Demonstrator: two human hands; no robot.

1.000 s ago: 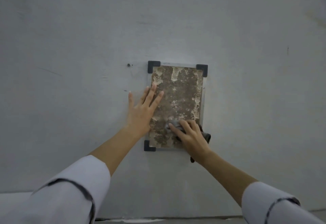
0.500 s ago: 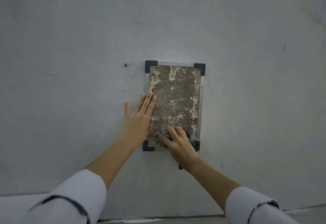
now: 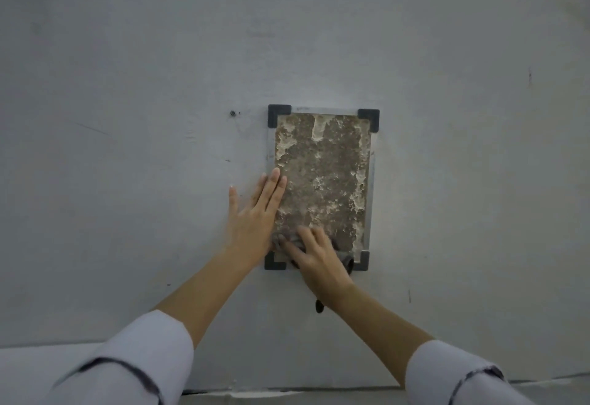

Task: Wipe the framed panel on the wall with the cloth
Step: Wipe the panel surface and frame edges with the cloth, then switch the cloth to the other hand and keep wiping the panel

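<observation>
Past the white sleeves [image 3: 134,360], the right hand [image 3: 319,261] presses a bunched grey cloth [image 3: 346,262] with spread, fairly flat fingers onto the bottom edge of the framed panel [image 3: 322,174]. The left hand [image 3: 255,216] lies open and flat, holding nothing, half on the wall [image 3: 127,117] and half on the frame's left rail. That brace probably matters: firm, even strokes should run upward over the mottled, crusted surface, and pushing sideways could shift the frame in its dark corner brackets [image 3: 368,119].
</observation>
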